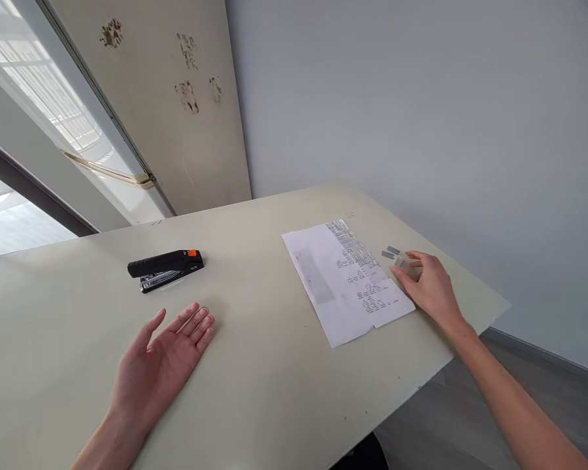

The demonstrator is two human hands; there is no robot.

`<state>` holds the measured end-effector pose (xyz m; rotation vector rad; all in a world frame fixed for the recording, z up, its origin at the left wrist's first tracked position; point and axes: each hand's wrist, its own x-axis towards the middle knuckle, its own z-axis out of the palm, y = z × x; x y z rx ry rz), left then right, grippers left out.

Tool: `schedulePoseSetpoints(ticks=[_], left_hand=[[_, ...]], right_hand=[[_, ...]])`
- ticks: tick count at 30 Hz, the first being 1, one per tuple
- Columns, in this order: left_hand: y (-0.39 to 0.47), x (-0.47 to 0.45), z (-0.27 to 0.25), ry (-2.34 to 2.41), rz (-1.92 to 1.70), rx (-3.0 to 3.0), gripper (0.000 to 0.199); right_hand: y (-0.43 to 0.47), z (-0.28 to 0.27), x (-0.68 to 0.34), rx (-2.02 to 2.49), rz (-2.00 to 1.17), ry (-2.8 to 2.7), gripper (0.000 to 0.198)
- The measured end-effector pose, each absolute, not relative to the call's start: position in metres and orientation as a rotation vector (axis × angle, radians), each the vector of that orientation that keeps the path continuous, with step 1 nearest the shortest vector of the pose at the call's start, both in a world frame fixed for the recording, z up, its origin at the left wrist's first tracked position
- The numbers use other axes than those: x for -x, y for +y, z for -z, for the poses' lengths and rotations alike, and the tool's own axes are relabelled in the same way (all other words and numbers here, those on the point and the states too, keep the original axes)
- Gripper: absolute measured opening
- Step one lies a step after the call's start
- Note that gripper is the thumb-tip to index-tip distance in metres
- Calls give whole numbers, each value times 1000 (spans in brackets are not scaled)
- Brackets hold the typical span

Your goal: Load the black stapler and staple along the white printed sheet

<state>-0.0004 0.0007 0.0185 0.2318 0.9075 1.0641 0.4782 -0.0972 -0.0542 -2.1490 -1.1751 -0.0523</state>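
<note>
Open and palm up, the left hand [159, 365] is nearest, fingers slightly curled, at the table [264, 398]. Farther off lies a printed paper [336, 281]; just beside its right edge, the right hand [435, 287] pinches a small pale case [400, 262] near two grey strips [391, 252]. Beyond the left hand sits a black stapler [164, 266].
</note>
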Motion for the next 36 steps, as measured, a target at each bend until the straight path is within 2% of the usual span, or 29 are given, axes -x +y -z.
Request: schedulePoseSetpoints(ticks=[4, 9, 16, 36], left_hand=[[1, 0, -20, 901, -1061, -244, 27], [2, 0, -20, 901, -1038, -241, 27], [4, 2, -18, 910, -1016, -237, 24], [14, 8, -14, 981, -972, -159, 21]], right_hand=[[-124, 45, -438, 2086, 112, -1351, 50], [-156, 41, -381, 1921, 24, -1466, 34], [-166, 47, -330, 1769, -96, -1658, 29], [-155, 56, -306, 1933, 99, -1625, 30]])
